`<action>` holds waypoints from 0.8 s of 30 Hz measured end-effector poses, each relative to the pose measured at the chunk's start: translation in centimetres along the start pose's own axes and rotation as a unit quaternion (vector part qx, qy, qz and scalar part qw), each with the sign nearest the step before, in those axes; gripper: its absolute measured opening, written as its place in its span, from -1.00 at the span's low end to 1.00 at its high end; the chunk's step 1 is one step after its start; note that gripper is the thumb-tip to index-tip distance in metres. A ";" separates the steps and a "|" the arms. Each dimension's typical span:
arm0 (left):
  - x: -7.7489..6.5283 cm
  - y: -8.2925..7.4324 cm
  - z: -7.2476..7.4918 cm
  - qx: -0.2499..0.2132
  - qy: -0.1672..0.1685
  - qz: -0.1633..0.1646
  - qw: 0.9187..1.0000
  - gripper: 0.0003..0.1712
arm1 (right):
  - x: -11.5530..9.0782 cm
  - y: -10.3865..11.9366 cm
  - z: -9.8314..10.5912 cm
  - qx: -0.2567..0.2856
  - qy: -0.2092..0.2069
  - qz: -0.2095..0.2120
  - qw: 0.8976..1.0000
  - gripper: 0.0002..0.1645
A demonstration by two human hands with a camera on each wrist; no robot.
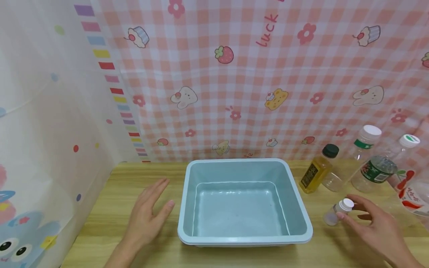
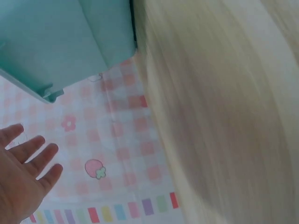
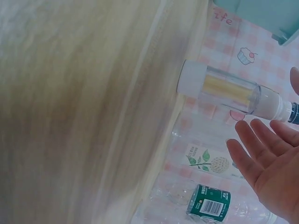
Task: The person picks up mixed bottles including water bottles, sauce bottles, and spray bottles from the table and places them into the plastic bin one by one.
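My left hand (image 1: 145, 214) hovers left of a light blue plastic tub (image 1: 183, 208), its fingers straight and apart from the tub wall. In the left wrist view the same hand (image 2: 23, 179) shows spread fingers holding nothing. On the right, a small clear bottle with a white cap (image 1: 331, 216) stands on the table. My right hand (image 1: 375, 223) is around its upper part, thumb overlapping the near side and fingers behind the cap. From the right wrist, the fingers of that hand (image 3: 271, 163) look extended beside the bottle (image 3: 229, 88), not curled round it.
Behind the small bottle stand a bottle of yellow oil with a dark cap (image 1: 311, 176), a clear bottle with a green label (image 1: 377, 171) and other clear plastic bottles. A checked curtain (image 1: 207, 123) hangs behind the wooden table (image 1: 100, 223).
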State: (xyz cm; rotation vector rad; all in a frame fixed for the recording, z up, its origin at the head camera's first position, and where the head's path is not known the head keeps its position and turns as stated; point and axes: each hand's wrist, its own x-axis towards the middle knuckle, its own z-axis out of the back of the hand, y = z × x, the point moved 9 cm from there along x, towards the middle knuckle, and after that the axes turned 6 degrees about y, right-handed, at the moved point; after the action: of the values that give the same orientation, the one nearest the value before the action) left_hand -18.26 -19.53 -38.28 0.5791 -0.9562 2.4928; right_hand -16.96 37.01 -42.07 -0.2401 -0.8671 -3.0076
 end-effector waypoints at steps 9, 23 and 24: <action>0.6 -1.6 -0.8 -0.053 -0.012 -0.045 0.997 -0.39 | 0.1 -0.1 -0.5 0.027 -0.013 0.003 1.000 -0.31; 1.3 -2.2 -1.7 -0.107 -0.010 -0.047 0.993 -0.48 | 0.2 -0.2 -0.2 0.032 -0.029 -0.012 0.999 -0.51; 1.3 -2.3 -1.7 -0.109 -0.010 -0.048 0.993 -0.49 | 0.2 -0.2 -0.2 0.033 -0.030 -0.013 0.999 -0.52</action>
State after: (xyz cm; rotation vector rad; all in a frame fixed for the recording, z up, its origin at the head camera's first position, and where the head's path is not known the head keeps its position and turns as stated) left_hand -18.57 -16.52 -37.52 0.5665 -1.1622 2.2641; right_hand -17.21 37.07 -42.34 -0.3240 -0.9810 -3.0026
